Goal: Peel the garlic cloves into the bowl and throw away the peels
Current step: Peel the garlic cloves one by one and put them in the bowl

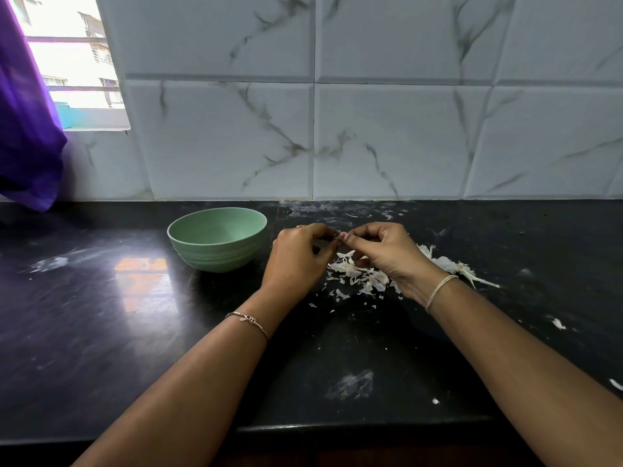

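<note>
Here we see the black counter (pixel 101 332) nearest; on it, to the right of the green bowl (pixel 215 256), lies a heap of white peels (pixel 365 279); above the heap, just right of the bowl's rim, the left hand (pixel 296 261) and right hand (pixel 387 256) meet, fingers curled, pinching a small, mostly hidden garlic clove (pixel 342 235) between their fingertips; behind the bowl rises the marbled tile wall (pixel 404 129); far to its left hangs a purple curtain (pixel 27 129).
</note>
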Available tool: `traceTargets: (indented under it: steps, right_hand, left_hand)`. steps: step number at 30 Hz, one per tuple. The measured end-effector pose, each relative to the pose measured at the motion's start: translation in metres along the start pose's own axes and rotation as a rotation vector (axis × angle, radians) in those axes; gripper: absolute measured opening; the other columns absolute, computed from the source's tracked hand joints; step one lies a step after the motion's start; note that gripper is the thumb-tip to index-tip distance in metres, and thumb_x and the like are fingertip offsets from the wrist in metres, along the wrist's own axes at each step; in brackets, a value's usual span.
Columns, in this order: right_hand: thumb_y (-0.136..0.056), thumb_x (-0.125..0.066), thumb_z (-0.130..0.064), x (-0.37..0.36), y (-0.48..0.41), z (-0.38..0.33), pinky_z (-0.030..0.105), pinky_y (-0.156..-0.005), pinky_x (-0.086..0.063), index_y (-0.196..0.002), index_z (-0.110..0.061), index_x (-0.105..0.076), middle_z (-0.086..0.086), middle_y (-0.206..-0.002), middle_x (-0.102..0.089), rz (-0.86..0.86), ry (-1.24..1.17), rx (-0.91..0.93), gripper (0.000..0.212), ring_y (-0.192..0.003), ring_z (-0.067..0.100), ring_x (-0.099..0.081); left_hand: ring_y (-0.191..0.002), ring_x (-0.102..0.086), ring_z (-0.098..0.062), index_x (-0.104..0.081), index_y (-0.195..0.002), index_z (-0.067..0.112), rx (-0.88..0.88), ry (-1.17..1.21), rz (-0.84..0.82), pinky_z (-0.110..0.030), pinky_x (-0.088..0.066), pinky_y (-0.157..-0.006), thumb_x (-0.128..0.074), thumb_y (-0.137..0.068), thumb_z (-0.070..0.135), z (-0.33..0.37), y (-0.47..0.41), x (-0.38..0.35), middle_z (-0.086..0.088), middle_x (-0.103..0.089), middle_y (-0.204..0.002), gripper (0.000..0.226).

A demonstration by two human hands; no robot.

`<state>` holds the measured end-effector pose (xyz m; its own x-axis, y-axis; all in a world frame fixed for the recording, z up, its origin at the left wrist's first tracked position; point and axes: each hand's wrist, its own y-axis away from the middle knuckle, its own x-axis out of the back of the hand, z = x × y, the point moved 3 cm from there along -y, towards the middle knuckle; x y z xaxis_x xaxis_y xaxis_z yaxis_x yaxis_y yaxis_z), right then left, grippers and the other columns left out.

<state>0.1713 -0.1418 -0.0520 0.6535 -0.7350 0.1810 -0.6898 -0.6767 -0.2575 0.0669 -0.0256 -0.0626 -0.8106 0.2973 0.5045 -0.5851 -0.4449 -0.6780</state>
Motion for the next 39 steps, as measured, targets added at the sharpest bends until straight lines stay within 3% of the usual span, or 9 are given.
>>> traceTargets:
  steps: [14, 19, 21, 26, 30, 32, 36, 39]
  right_hand:
    - [-0.087, -0.072, -0.014, 0.0, -0.001, 0.002, 0.017, -0.057, -0.048, -0.08, -0.012, -0.072, 0.014, -0.087, -0.068, 0.01, 0.036, -0.025, 0.007, -0.072, 0.012, -0.056]
    - [-0.09, -0.067, -0.008, -0.001, 0.0, -0.001, 0.007, -0.052, -0.042, -0.082, -0.012, -0.07, 0.004, -0.078, -0.069, 0.017, 0.073, 0.062, 0.009, -0.056, -0.007, -0.058]
    - [-0.09, -0.066, -0.008, -0.002, 0.0, -0.002, 0.006, -0.055, -0.043, -0.082, -0.012, -0.069, 0.004, -0.078, -0.07, 0.022, 0.092, 0.093, 0.01, -0.058, -0.009, -0.06]
    - [-0.091, -0.065, -0.013, -0.002, -0.002, 0.001, 0.015, -0.067, -0.051, -0.085, -0.014, -0.069, 0.007, -0.085, -0.074, 0.065, 0.169, 0.107, 0.007, -0.074, 0.007, -0.065]
    - [-0.091, -0.065, -0.015, -0.002, -0.005, 0.004, 0.02, -0.067, -0.049, -0.085, -0.017, -0.069, 0.0, -0.08, -0.071, 0.079, 0.226, 0.112, 0.007, -0.069, 0.005, -0.062]
    - [-0.09, -0.066, -0.017, -0.001, -0.006, 0.004, 0.027, -0.07, -0.052, -0.086, -0.016, -0.069, 0.001, -0.082, -0.072, 0.091, 0.305, 0.14, 0.005, -0.072, 0.01, -0.064]
    - [-0.089, -0.063, -0.025, 0.012, -0.006, -0.003, 0.029, -0.071, -0.051, -0.086, -0.023, -0.065, -0.009, -0.09, -0.061, 0.188, 0.712, 0.298, 0.004, -0.081, 0.01, -0.06]
    - [-0.095, -0.058, -0.035, 0.027, -0.006, -0.006, 0.026, -0.076, -0.04, -0.105, -0.027, -0.069, -0.007, -0.107, -0.052, 0.16, 0.844, 0.234, 0.016, -0.097, 0.011, -0.055]
  left_hand:
    - [-0.063, -0.066, -0.004, -0.078, -0.091, 0.02, 0.062, 0.105, -0.054, -0.034, -0.059, -0.069, -0.078, -0.081, 0.021, -0.007, -0.003, -0.003, 0.009, -0.073, -0.078, 0.01]
    - [-0.059, -0.067, -0.007, -0.078, -0.087, 0.018, 0.124, 0.157, -0.039, -0.034, -0.06, -0.065, -0.08, -0.079, 0.026, -0.005, -0.002, -0.003, 0.008, -0.073, -0.073, 0.012]
    - [-0.056, -0.067, -0.007, -0.077, -0.084, 0.018, 0.158, 0.194, -0.042, -0.031, -0.059, -0.063, -0.082, -0.078, 0.026, -0.004, -0.002, -0.003, 0.008, -0.072, -0.07, 0.011]
    - [-0.054, -0.069, -0.016, -0.073, -0.079, 0.021, 0.225, 0.304, -0.07, -0.03, -0.06, -0.059, -0.081, -0.078, 0.019, -0.001, -0.001, -0.003, 0.001, -0.071, -0.065, 0.008]
    - [-0.057, -0.068, -0.019, -0.069, -0.079, 0.014, 0.333, 0.5, -0.116, -0.034, -0.061, -0.06, -0.077, -0.081, 0.009, -0.001, -0.001, -0.007, -0.009, -0.071, -0.072, 0.01]
    - [-0.056, -0.066, -0.017, -0.069, -0.084, 0.01, 0.387, 0.6, -0.145, -0.029, -0.059, -0.057, -0.074, -0.084, 0.006, -0.001, 0.0, -0.009, -0.011, -0.07, -0.072, 0.007]
    - [-0.054, -0.063, -0.011, -0.069, -0.092, 0.005, 0.459, 0.745, -0.182, -0.02, -0.053, -0.052, -0.07, -0.087, 0.004, 0.0, 0.001, -0.008, -0.011, -0.067, -0.076, 0.006]
    - [-0.057, -0.063, -0.01, -0.069, -0.095, 0.005, 0.486, 0.794, -0.196, -0.021, -0.054, -0.053, -0.069, -0.087, 0.003, 0.0, 0.002, -0.007, -0.014, -0.066, -0.08, 0.007]
